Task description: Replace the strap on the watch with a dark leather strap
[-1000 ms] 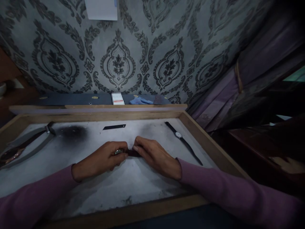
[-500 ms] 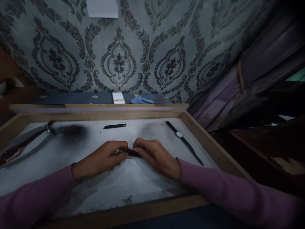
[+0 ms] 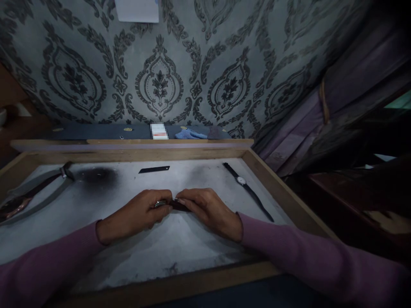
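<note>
Over the middle of the white board, my two hands hold a wristwatch (image 3: 180, 205) with a dark brown strap between them. My left hand (image 3: 141, 211) is closed round its silver case, of which only a shiny edge shows. The fingers of my right hand (image 3: 210, 209) are closed on the strap close to the case. A small bright sliver shows at my right fingertips; I cannot tell what it is. Behind the hands lies a dark cutter blade (image 3: 154, 170). To the right, a second watch (image 3: 241, 181) with a white dial and black strap lies stretched out.
At the left lies a larger watch (image 3: 16, 208) with a rose-coloured case and a looped strap. A wooden rim (image 3: 167, 154) frames the white surface. Behind it are a blue cloth (image 3: 191, 134) and a small white box (image 3: 159, 131). A purple curtain (image 3: 298, 124) hangs at the right.
My right fingertips have shifted slightly left towards the watch case, and a bright sliver now shows there. My left hand keeps its hold with hardly any movement.
</note>
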Tool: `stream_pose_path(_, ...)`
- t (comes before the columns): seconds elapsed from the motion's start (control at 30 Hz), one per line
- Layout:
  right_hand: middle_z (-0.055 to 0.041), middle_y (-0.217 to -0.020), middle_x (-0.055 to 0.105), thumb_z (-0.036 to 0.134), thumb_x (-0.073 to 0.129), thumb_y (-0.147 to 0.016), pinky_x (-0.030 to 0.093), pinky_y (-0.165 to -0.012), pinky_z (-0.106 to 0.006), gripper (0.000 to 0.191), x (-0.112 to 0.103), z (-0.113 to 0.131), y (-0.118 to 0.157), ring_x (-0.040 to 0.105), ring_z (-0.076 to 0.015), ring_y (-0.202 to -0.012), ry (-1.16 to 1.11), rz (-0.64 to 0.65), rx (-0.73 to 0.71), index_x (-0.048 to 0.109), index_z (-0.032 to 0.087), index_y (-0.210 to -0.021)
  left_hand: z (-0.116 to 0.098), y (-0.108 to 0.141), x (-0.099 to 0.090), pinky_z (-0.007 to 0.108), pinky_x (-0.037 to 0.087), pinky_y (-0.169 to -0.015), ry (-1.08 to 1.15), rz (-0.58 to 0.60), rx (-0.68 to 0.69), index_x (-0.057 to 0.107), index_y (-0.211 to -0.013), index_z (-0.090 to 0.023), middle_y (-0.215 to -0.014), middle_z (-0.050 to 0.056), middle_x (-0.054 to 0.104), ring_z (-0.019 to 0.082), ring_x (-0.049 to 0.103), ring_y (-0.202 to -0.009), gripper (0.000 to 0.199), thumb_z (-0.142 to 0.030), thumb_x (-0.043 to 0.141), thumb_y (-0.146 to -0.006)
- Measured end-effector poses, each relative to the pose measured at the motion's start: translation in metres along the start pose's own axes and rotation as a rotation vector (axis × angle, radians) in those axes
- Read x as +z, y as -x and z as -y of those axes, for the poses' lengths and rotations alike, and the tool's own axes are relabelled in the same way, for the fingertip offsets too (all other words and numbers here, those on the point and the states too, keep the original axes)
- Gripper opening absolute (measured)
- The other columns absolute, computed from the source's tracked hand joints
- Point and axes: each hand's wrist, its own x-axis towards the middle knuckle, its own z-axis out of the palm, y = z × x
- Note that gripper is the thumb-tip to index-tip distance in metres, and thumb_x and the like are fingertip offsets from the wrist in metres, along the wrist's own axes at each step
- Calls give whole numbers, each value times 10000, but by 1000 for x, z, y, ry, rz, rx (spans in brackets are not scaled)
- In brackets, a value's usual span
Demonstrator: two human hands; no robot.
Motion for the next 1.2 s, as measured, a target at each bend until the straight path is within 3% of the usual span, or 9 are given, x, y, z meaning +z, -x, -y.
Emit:
stream_pose_path(0.5, -70, -748, 666, 192, 363, -996, 450, -649, -254, 303, 14, -8, 5, 608, -150, -676, 196, -119, -132, 646, 140, -903, 2, 0, 1, 205, 325, -503, -66, -38, 34, 559, -800, -171, -610, -54, 437, 98, 399, -533, 171, -215, 417, -885)
stream_pose_path(0.97, -68, -697, 626, 159, 356, -978, 436, -607, -256, 289, 15, -11, 4, 568, -147, -627, 170, -108, -204, 627, 128, -885, 2, 1, 1, 221, 331, -521, -103, -59, 23, 534, -783, -171, -624, -43, 462, 114, 424, -561, 178, -282, 435, -882)
stream_pose_path(1.2, -66, -705, 617, 160, 347, -983, 428, -600, -266, 294, 11, -5, 2, 557, -155, -639, 148, -50, -200, 620, 122, -883, 7, 2, 1, 261, 372, -624, -155, -93, 79, 565, -880, -173, -741, -13, 546, 144, 493, -677, 170, -289, 442, -899)
